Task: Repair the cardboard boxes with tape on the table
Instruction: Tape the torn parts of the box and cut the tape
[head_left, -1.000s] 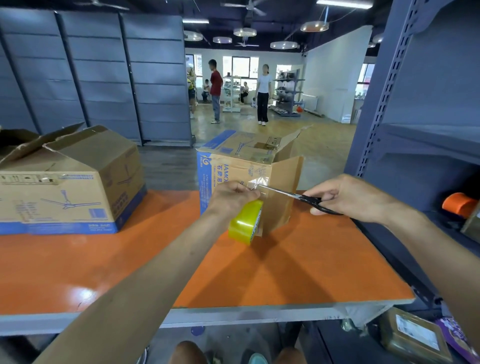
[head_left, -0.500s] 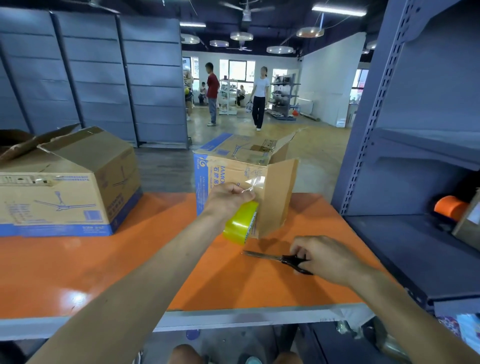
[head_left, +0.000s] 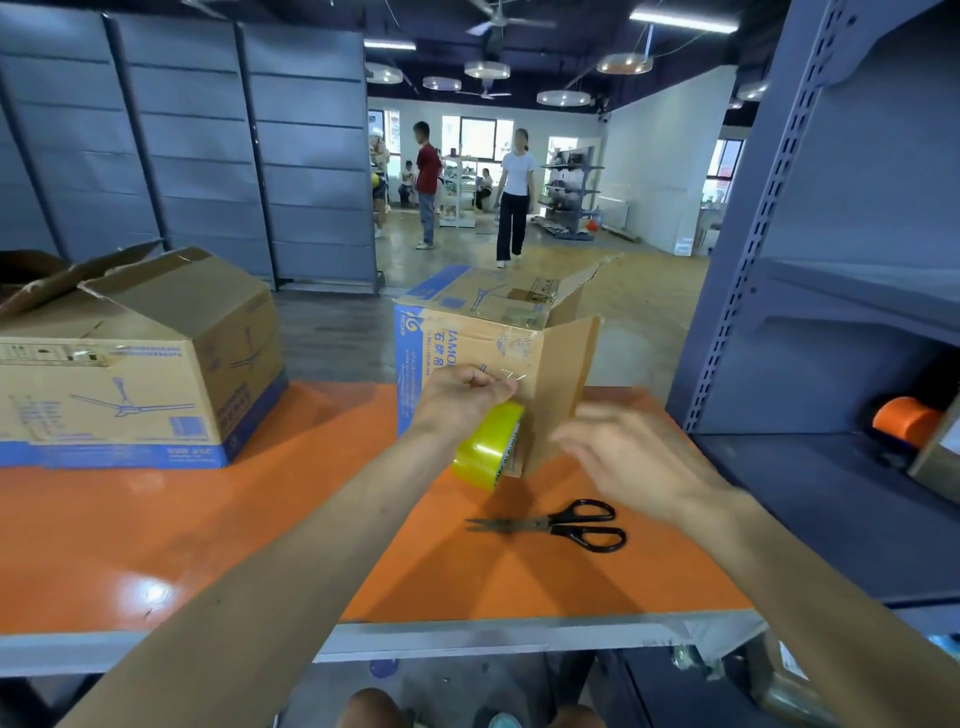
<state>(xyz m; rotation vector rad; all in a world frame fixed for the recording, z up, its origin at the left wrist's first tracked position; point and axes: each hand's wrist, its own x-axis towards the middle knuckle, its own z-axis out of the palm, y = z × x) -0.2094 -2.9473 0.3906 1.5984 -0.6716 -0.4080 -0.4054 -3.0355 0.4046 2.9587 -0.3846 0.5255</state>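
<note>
Left hand (head_left: 467, 395) curled into a fist, gripping top of a yellow-tinted roll of clear packing tape (head_left: 488, 449); the roll hangs below the knuckles, right against the front face of the small brown cardboard box with blue printed side (head_left: 457, 338). A thin shiny bit of tape shows by the fingers on the box face. The box stands upright near the middle-back of the glossy orange table top (head_left: 208, 519), top flaps open, and one brown side flap (head_left: 563, 384) swings out toward the camera just right of the roll. Right hand (head_left: 628, 457) motion-blurred, fingers spread apart, holding nothing, in the air just beside that flap; whether it touches the flap, can't tell. Black-handled steel scissors (head_left: 550, 524) lie flat on the table below the right hand, blades together and pointing left, apart from both hands. Larger brown cardboard box with blue bottom band and fan drawing (head_left: 140, 364) at table's left, top flaps partly up. Grey metal shelving unit (head_left: 831, 260) on right, orange roll (head_left: 904, 420) on its shelf. People standing far back in the room.
</note>
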